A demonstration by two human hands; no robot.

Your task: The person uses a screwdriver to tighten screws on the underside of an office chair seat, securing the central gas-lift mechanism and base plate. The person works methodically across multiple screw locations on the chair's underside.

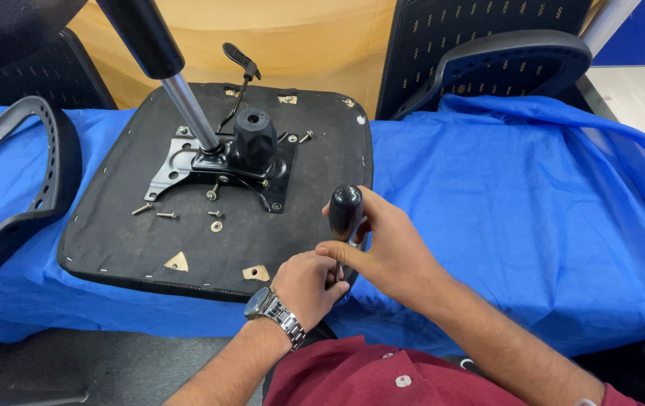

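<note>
Both forearms reach forward, right hand (386, 244) closed in a grip, left hand (309, 284) curled beneath it.

A screwdriver (345, 218) stands nearly upright at the near right edge of an upturned chair seat (217, 188). Its rounded black handle is glossy and points up, and a thin dark shaft runs down from it; the tip is hidden, so what it meets cannot be told. The right hand (386, 252) wraps the handle from the right, thumb across the front. The left hand (307, 282), with a metal watch at the wrist, closes around the lower shaft just below. The seat lies underside up on blue cloth, black and roughly square with rounded corners, slightly turned, its near right corner touching the hands.
</note>
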